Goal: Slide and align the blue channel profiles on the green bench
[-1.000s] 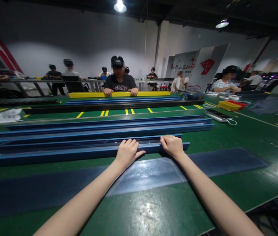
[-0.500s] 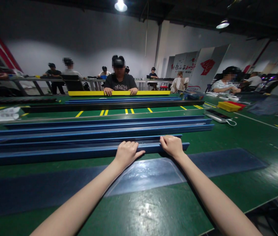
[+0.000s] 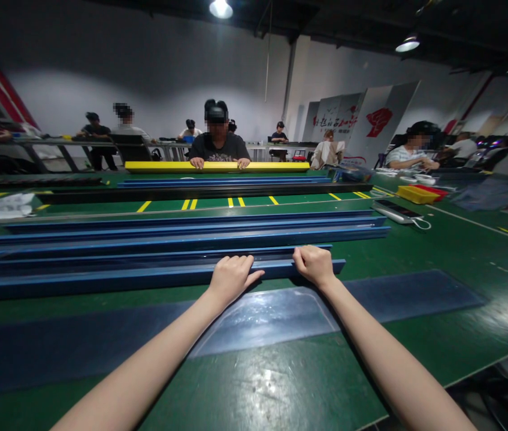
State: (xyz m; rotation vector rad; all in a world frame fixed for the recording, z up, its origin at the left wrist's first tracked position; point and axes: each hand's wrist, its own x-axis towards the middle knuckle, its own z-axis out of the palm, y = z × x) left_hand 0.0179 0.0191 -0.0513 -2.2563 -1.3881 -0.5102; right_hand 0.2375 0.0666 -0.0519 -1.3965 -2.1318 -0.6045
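A long blue channel-shaped profile [image 3: 101, 281] lies across the green table in front of me. My left hand [image 3: 230, 277] is closed over its near wall, with the thumb stretched out to the right along it. Further right, my right hand [image 3: 316, 264] is curled over the same profile near its right end; its fingertips are hidden. Below my wrists, a flat translucent bluish strip [image 3: 276, 323] lies on the table, passing under both forearms. Just beyond the gripped profile, another blue channel profile [image 3: 182, 243] runs parallel to it.
Across the table, a co-worker rests both hands on a long yellow profile [image 3: 159, 167]. Between us lie a black bar [image 3: 168, 194] and thin blue profiles [image 3: 236, 182]. At right are a phone-like device [image 3: 398, 212] with a white cable and a yellow tray [image 3: 417, 194]. Other people sit further back.
My hands keep their places on the blue profile, with barely any shift. Across the table, the co-worker's yellow profile has tilted or turned slightly, showing a different face.
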